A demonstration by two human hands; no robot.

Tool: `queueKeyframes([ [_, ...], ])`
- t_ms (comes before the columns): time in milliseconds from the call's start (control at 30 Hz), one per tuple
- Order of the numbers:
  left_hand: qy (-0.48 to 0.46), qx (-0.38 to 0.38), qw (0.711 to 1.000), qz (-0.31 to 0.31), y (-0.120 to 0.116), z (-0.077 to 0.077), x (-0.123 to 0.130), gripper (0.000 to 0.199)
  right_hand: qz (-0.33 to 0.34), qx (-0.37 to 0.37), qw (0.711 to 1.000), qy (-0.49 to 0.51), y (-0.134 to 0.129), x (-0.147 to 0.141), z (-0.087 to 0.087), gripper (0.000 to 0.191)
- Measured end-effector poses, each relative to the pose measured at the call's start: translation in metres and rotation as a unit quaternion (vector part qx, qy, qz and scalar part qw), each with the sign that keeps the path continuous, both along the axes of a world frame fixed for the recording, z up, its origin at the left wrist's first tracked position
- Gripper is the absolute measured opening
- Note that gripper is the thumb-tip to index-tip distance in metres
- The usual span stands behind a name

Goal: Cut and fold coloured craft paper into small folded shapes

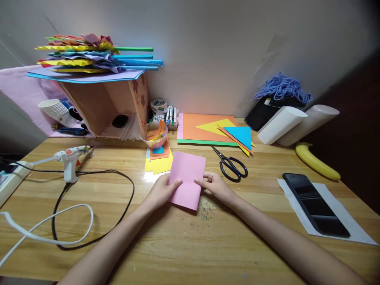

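Note:
A pink sheet of paper (187, 174), apparently folded, is held up over the middle of the wooden table. My left hand (162, 190) grips its left edge, thumb on the front and fingers hidden behind. On the right edge, my right hand (216, 185) pinches the paper between thumb and fingers. Black-handled scissors (233, 166) lie just beyond my right hand, blades pointing away to the left. Behind the paper are yellow and orange paper pieces (158, 163) under a clear plastic cup (153, 136) with paper scraps in it.
A hot glue gun (70, 160) with looping cords stands at the left. Stacked coloured sheets (204, 128) lie at the back, beside a cardboard box (103, 99) topped with paper flowers (86, 55). At the right are a phone (316, 204), a banana (316, 162) and paper rolls (282, 124).

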State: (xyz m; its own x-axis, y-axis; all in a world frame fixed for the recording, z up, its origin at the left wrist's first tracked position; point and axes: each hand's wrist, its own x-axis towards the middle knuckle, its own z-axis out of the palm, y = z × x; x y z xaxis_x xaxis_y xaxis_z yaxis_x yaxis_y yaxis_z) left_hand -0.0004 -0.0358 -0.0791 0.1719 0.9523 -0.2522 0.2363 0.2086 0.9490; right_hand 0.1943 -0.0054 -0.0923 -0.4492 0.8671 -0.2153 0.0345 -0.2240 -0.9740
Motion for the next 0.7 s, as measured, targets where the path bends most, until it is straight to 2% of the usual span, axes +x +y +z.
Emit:
queueKeyframes([
  [133, 0.001, 0.020, 1.000, 0.010, -0.0002, -0.0011, 0.0017, 0.029, -0.045, 0.018, 0.999, -0.012, -0.0007, -0.0014, -0.0009, 0.037],
  [200, 0.004, 0.024, 0.999, 0.022, -0.0003, -0.0020, 0.0021, 0.029, -0.027, 0.021, 0.999, 0.000, -0.0015, -0.0017, -0.0006, 0.032],
  [333, 0.013, 0.024, 0.999, 0.041, 0.0001, -0.0033, 0.0016, 0.030, 0.049, 0.017, 0.999, 0.002, -0.0031, -0.0017, -0.0002, 0.030],
  [467, 0.016, 0.035, 0.998, 0.052, -0.0008, -0.0014, 0.0019, 0.030, 0.014, 0.028, 0.999, -0.023, -0.0037, -0.0016, -0.0010, 0.032],
  [600, 0.027, 0.050, 0.995, 0.076, -0.0021, 0.0005, 0.0029, 0.033, 0.067, 0.017, 0.997, 0.019, -0.0044, -0.0022, 0.0022, 0.033],
  [700, 0.030, 0.054, 0.994, 0.084, -0.0030, 0.0012, 0.0035, 0.034, 0.060, 0.020, 0.998, 0.014, -0.0044, -0.0020, 0.0039, 0.028],
])
